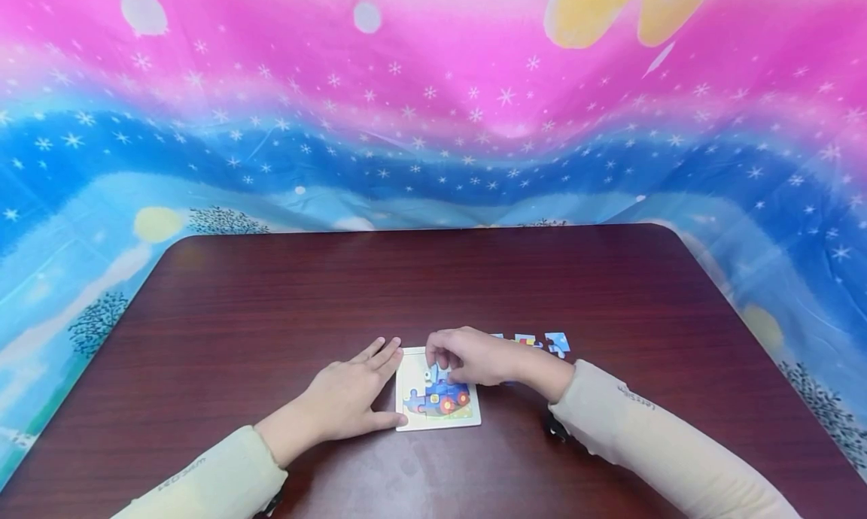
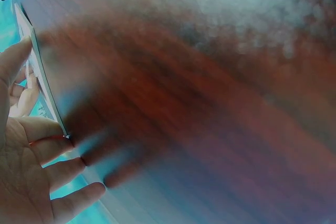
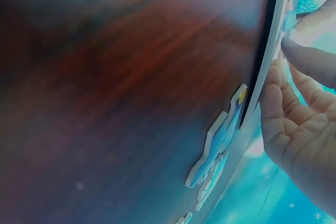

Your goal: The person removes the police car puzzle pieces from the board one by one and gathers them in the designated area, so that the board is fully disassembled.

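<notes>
A square jigsaw puzzle board (image 1: 439, 423) with a pale frame lies flat on the table. Its picture shows a blue vehicle with red wheels, and bare board shows at the upper left. My left hand (image 1: 352, 395) rests palm down with fingers spread, thumb and fingertips touching the board's left edge. Over the board's upper part, my right hand (image 1: 474, 356) curls its fingers and thumb about a blue puzzle piece (image 1: 439, 374), partly hidden beneath them. In the right wrist view, the right thumb (image 3: 307, 59) meets the board's face.
Several loose puzzle pieces (image 1: 558, 343) lie on the dark red wooden table (image 1: 305, 293), right of the board and partly behind my right hand. A colourful patterned cloth (image 1: 406, 113) hangs beyond the table's far edge.
</notes>
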Action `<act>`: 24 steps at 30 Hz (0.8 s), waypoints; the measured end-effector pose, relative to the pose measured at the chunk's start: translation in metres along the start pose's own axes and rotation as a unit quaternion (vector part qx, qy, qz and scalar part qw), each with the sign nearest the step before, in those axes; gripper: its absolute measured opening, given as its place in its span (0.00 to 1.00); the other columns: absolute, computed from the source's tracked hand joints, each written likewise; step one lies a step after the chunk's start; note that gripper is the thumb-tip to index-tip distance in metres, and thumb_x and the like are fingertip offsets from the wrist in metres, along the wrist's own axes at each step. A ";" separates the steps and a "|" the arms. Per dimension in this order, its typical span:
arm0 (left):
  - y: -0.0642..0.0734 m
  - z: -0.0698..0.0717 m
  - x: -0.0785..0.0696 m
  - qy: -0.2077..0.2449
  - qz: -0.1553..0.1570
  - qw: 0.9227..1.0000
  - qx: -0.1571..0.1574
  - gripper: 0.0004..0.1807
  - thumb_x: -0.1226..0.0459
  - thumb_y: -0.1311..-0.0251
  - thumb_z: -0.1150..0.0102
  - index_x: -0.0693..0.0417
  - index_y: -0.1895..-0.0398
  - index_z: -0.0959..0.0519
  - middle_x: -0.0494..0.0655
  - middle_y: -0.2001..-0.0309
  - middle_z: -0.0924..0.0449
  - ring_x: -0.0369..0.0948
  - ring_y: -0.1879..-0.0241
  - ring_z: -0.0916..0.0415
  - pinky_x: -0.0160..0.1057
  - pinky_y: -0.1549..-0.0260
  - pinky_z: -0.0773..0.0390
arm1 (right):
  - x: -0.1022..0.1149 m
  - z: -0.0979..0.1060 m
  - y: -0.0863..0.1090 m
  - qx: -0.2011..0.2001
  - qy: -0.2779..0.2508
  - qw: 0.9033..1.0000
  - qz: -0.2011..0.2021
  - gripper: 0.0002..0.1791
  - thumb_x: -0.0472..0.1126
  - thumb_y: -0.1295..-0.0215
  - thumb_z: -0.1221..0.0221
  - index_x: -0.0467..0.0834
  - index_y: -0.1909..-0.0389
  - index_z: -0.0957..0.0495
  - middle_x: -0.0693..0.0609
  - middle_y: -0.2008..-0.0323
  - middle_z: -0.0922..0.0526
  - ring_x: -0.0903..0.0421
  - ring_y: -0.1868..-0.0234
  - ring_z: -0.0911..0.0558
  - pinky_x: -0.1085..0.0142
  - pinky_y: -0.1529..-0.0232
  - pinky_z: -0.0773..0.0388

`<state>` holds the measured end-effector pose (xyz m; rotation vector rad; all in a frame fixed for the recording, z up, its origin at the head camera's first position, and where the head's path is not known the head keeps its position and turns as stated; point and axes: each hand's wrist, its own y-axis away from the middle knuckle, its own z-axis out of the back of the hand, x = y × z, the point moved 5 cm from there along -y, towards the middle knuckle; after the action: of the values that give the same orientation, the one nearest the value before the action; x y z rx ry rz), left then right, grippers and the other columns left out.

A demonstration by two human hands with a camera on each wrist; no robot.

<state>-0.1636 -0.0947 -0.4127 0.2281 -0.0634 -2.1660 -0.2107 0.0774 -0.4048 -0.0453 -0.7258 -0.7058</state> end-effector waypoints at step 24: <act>0.000 0.000 0.000 0.000 -0.001 1.000 -0.002 0.52 0.32 0.46 0.41 0.57 0.27 0.35 0.50 0.24 0.39 0.48 0.25 0.41 0.51 0.56 0.17 | 0.007 -0.006 0.004 -0.023 0.035 0.999 -0.021 0.20 0.36 0.46 0.27 0.46 0.58 0.28 0.56 0.70 0.26 0.63 0.72 0.29 0.72 0.67 0.29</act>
<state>-0.1638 -0.0945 -0.4125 0.2260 -0.0587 -2.1670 -0.2005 0.0750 -0.4045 -0.0486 -0.6454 -0.7605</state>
